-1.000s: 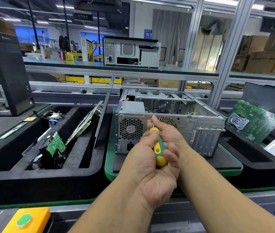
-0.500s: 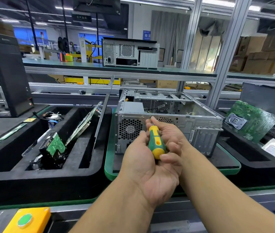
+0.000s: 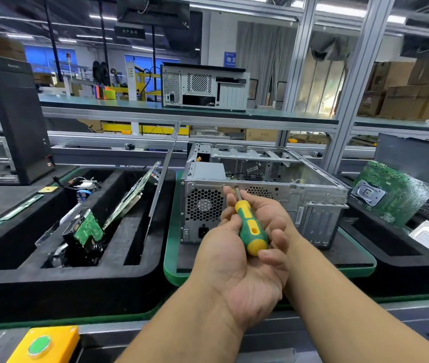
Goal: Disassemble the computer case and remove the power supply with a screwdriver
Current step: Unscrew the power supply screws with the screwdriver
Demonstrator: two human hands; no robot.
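Observation:
An open silver computer case [image 3: 313, 195] lies on a green-rimmed tray [image 3: 169, 268], its rear panel facing me. The power supply [image 3: 203, 208], with a fan grille and a socket, sits at the left of that rear panel. A screwdriver [image 3: 251, 229] with a green and yellow handle points its tip at the top edge of the rear panel, just right of the power supply. My left hand [image 3: 234, 271] holds it from the left, fingers up by the shaft. My right hand [image 3: 273, 213] cups the handle from behind and the right.
A black foam tray [image 3: 51, 279] at left holds circuit boards and a drive [image 3: 87, 229]; a metal side panel [image 3: 163, 174] leans at its right. A green motherboard [image 3: 391, 192] stands at right. A black tower [image 3: 17, 113] stands far left. A yellow button box [image 3: 43, 344] sits at the near edge.
My fingers have shifted round the handle, so more of the handle and the bare shaft now show. Both hands stay at the same spot on the case's rear.

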